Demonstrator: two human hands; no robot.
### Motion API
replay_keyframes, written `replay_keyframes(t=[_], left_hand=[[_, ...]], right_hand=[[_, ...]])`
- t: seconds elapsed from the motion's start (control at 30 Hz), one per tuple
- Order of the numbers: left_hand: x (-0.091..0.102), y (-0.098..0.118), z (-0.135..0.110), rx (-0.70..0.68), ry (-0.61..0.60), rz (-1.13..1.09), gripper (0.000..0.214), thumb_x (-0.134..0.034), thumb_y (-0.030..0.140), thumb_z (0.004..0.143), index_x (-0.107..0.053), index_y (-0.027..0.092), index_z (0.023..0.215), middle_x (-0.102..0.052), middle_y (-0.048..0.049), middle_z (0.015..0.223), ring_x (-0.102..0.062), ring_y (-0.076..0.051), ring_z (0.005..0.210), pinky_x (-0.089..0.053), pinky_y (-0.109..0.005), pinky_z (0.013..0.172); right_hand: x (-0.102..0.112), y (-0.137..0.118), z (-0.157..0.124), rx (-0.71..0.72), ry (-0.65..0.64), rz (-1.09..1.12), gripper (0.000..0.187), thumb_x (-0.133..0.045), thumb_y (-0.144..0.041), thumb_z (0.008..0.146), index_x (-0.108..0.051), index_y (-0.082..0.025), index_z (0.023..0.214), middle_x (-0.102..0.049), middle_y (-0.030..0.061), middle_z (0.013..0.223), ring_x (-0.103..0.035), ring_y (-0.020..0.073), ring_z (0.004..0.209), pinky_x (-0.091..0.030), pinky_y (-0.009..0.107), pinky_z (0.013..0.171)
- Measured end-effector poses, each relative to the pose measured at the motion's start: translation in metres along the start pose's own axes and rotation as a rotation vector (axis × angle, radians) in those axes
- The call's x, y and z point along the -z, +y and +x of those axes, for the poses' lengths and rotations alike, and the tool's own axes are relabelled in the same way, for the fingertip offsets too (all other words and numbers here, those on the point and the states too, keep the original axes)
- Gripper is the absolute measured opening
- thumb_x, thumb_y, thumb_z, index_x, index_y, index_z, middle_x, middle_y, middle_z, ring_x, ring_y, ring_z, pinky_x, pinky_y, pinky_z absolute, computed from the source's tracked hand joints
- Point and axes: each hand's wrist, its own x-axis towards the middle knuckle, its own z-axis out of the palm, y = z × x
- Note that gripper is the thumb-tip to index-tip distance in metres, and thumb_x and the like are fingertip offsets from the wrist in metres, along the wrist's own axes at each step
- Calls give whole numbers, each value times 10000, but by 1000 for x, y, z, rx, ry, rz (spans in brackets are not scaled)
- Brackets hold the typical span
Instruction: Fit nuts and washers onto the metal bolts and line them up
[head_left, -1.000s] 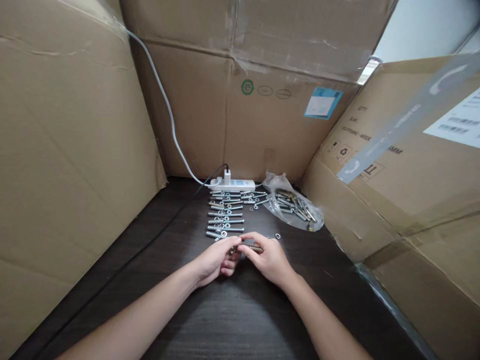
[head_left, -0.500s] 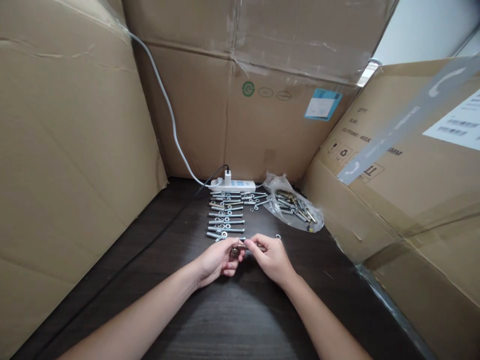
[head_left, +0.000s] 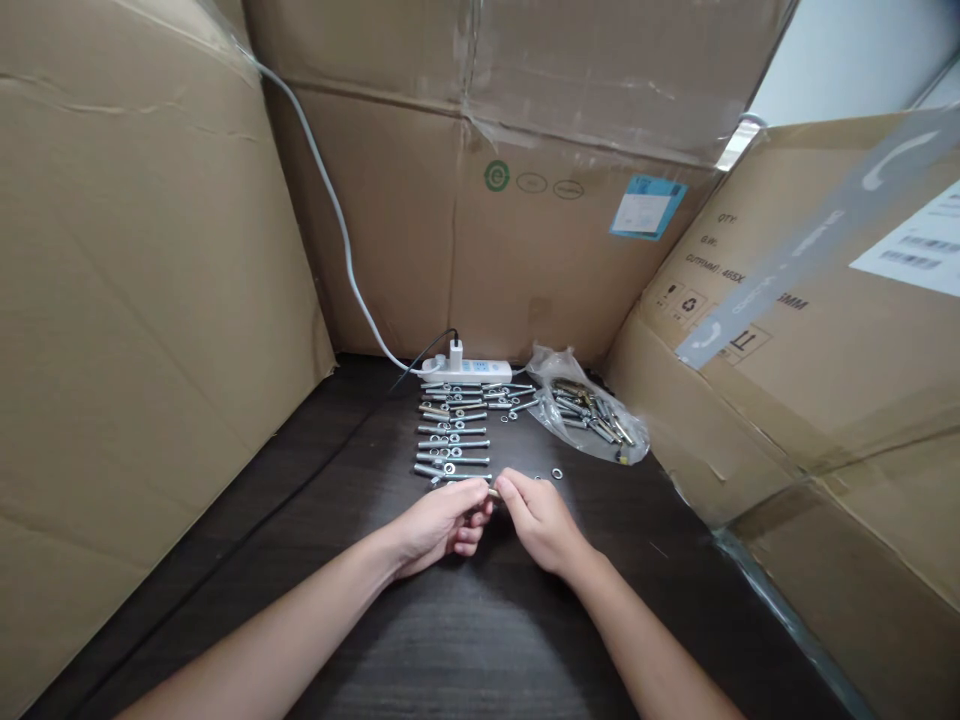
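My left hand (head_left: 441, 520) is closed, thumb over curled fingers, around a bolt (head_left: 493, 492). My right hand (head_left: 538, 515) pinches the same bolt from the other side. Only a short brassy stretch of it shows between the two hands; both ends are covered by fingers. Just beyond my fingertips lie rows of silver bolts (head_left: 469, 460), with sleeves, nuts and washers among them. A loose washer (head_left: 556, 473) rests on the table right of my right hand, and a second ring (head_left: 537, 478) lies partly behind that hand.
A clear plastic bag (head_left: 634, 440) of bolts lies at the back right. Behind the rows stands a white power strip (head_left: 487, 372) with a charger (head_left: 455, 354) plugged in. A black cable (head_left: 300, 477) crosses the dark table (head_left: 480, 650). Cardboard walls (head_left: 390, 240) enclose three sides.
My hands have closed together over the bolt, so less of it shows. The right fingers have shifted along it, and a ring beside the right hand has come into view.
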Motion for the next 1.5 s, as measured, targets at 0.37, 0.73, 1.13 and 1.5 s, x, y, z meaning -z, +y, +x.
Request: replay_keyframes(t=[0.37,0.73,1.13,1.5], left_hand=[[-4,-1,1,-4,60,120,358,-472,495,822,-432,156,715,-385,37,652,-282,-52,494,-183,-194,460],[5,9,5,-480,528,734,361,-387,404,873,-388,183,588,-345,42,554,-326,-105,531,-244,-217,503],[7,8,0,-547,496,1024,283,-383,372,905,-483,186,717,-480,30,655,-435,-127,637,-283,-224,598],[5,12,-6,-565,557,1177,243,-406,366,903,-524,217,752,-531,22,659,-484,-148,632,-278,-233,601]], right_hand=[[3,-10,-2,19,-28,-36,331,-329,-360,940,-556,-208,754,-608,-1,646,-539,125,594,-330,202,582],[21,14,5,-133,235,-110,273,-363,-313,892,-523,-216,694,-481,-36,548,-471,125,529,-286,219,537],[24,26,8,-196,272,-104,172,-384,-209,799,-555,-223,814,-532,-43,598,-490,142,572,-297,224,547],[20,33,10,-96,294,-79,224,-393,-165,782,-584,-202,894,-623,15,828,-560,168,740,-399,258,670]])
